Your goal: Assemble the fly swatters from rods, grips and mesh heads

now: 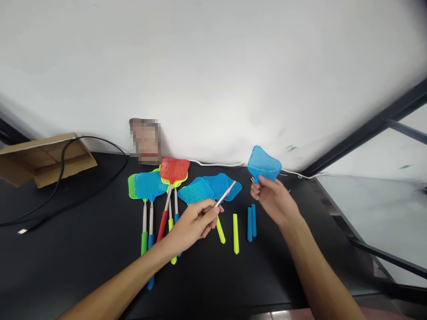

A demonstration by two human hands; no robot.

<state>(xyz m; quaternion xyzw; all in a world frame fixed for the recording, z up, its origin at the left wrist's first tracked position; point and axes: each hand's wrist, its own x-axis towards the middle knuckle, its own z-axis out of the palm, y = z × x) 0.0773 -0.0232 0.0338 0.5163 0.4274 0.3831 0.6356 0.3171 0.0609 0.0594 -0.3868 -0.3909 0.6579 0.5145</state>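
Between the fingers of my left hand (202, 218) is a slim silver metal rod (227, 194), tilted up to the right. My right hand (275, 198) pinches a blue fly swatter head (263, 161) by its narrow neck, above the table. The rod and this head are apart. Behind my left hand lie loose blue swatter heads (196, 190), overlapping each other. Yellow handle grips (236, 233) and two blue handle grips (250, 224) rest between my hands; one yellow grip is partly hidden by my left fingers.
Several swatters with rods and handles, including a red one (174, 171), lie left of my left hand. An open cardboard box (63, 153) and a black cable (96, 192) are farther left. A white wall (216, 80) rises behind the black table (83, 266).
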